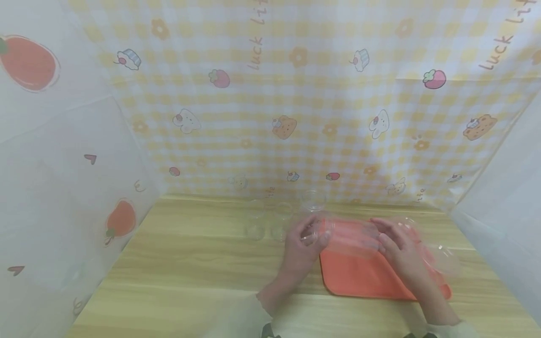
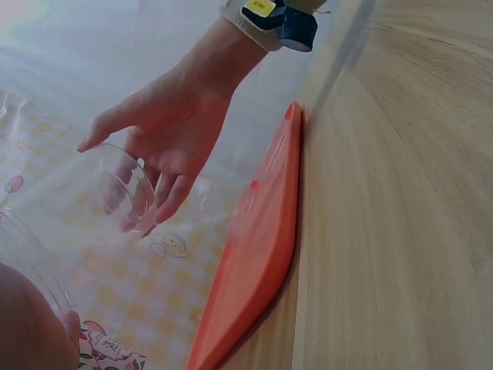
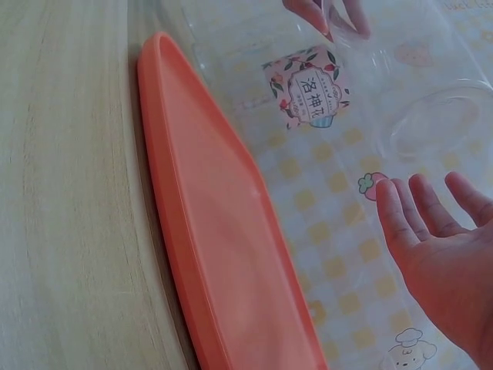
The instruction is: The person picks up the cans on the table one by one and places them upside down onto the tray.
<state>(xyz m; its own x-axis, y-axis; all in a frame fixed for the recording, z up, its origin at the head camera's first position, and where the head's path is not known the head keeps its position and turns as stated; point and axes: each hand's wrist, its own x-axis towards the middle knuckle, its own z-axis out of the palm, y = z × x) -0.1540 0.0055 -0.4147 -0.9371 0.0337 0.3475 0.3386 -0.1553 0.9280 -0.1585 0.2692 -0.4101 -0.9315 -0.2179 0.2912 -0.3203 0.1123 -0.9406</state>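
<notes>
Behind the wood-grain table [image 1: 190, 253] hangs a yellow-checked sheet [image 1: 270, 98], and other clear cups [image 1: 255, 220] stand left of the orange tray [image 1: 351, 279]. Above that tray a clear cup [image 1: 348, 237] lies sideways in the left hand [image 1: 296, 249], fingers curled round one end, while the right hand [image 1: 399, 253] has parted, extended fingers at the other, contact unclear. This looks like mid-air handling; the next move seems to call for steadying that far end.

Coral-red tray [image 1: 359, 279], clear cup [image 1: 348, 238], yellow-and-white checked backdrop [image 1: 304, 101], tan wood-grain table [image 1: 190, 253]
</notes>
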